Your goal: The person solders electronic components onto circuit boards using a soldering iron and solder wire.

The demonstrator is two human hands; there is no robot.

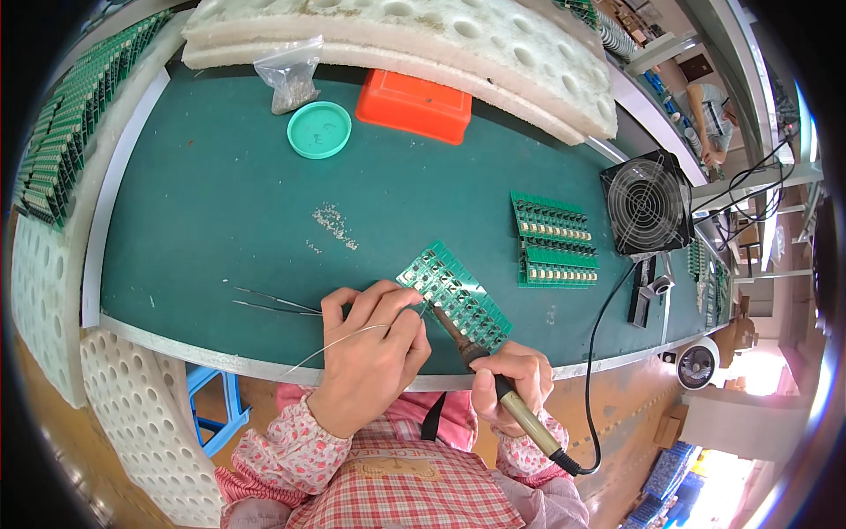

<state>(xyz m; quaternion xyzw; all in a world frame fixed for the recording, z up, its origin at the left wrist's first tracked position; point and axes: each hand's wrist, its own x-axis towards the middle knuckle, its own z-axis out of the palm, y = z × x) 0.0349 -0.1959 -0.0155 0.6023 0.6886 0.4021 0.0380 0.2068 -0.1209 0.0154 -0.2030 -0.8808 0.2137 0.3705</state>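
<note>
A green circuit board panel (469, 295) lies slanted near the table's front edge, with rows of small dark and white parts on it. My left hand (370, 357) is closed at the board's left edge. It grips a pair of thin metal tweezers (278, 305), whose arms stick out to the left, and a strand of solder wire (328, 347) runs across its fingers. In my right hand (520, 375) is a soldering iron (529, 423). Its tip reaches the board close to my left fingertips, which partly hide the contact.
Small white components (335, 226) are scattered on the green tabletop (211, 203). Behind them are a turquoise lid (319, 130), a plastic bag (293, 78) and a red bin (414, 106). At right are more boards (555, 242), a fan (648, 203) and the iron's black cable (592, 370).
</note>
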